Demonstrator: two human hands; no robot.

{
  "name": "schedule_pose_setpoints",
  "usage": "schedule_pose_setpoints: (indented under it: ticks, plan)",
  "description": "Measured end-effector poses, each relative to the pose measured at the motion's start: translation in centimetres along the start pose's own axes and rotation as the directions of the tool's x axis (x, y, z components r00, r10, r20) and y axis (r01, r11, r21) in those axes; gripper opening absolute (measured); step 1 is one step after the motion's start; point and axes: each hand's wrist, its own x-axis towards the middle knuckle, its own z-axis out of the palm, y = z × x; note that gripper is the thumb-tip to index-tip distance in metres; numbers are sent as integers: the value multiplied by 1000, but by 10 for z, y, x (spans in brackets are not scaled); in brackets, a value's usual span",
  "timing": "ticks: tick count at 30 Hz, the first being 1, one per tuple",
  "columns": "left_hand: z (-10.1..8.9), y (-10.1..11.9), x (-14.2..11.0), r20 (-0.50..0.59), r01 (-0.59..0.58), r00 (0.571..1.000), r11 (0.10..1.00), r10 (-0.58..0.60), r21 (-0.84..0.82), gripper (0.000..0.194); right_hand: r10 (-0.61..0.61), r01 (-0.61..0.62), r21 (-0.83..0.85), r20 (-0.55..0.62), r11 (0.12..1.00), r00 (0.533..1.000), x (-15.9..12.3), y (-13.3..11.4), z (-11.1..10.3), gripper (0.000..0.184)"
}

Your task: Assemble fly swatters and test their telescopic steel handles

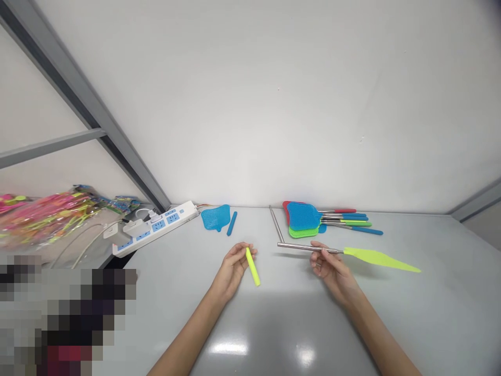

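Note:
My left hand (234, 269) is closed around a short yellow-green plastic handle (253, 267), whose lower end sticks out below my fingers. My right hand (331, 263) holds a telescopic steel rod (309, 248) crosswise above the table. A yellow-green fly swatter head (378, 259) is at the rod's right end, seen nearly edge-on. Just left of the rod's free end, a thinner metal rod (276, 223) lies on the table. A loose blue swatter head (216, 217) and blue handle (231, 223) lie beyond my left hand.
A stack of fly swatters (303, 219) in red, blue and green lies at the table's back edge, with their handles pointing right. A white power strip (156, 228) with plugs sits at back left, near a bag of pink items (43, 219). A pixelated shape (66, 318) covers the lower left corner.

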Motion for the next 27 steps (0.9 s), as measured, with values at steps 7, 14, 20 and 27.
schedule_pose_setpoints:
  ticks: [7, 14, 20, 27]
  plan:
    - [-7, 5, 4, -42, -25, 999, 995, 21, -94, 22, -2, 2, -4, 1, 1000, 1000, 2, 2, -2, 27]
    - [-9, 2, 7, -84, -12, 997, 989, -1, -145, 16, 0, 0, -48, -2, 999, 1000, 2, 2, -3, 29]
    - [-10, 1, 8, -76, -16, 997, 989, 5, -149, 14, -36, 35, -81, -12, 996, 999, 1, 4, -4, 36]
    - [-12, -1, 9, -61, -11, 998, 991, 2, -135, 14, -37, 40, -110, 27, 993, 999, 2, 7, -3, 40]
